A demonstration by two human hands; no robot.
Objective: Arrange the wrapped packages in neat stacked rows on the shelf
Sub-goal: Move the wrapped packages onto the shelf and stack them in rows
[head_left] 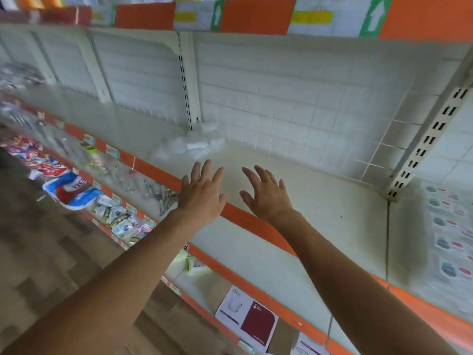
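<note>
The left hand (202, 194) and right hand (267, 194) hover side by side over the cream shelf (320, 201), fingers spread and holding nothing. Blurred clear-wrapped packages (192, 146) lie at the shelf's back, by the slotted upright (184, 80).

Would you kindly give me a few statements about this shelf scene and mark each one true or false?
1. The left hand and the right hand both hold nothing, fingers spread. True.
2. The wrapped packages lie at the front edge of the shelf. False: they lie at the back, by the slotted upright.
3. The shelf's front strip is blue. False: it is orange.
4. A white and dark red box sits on a lower shelf. True.
</note>
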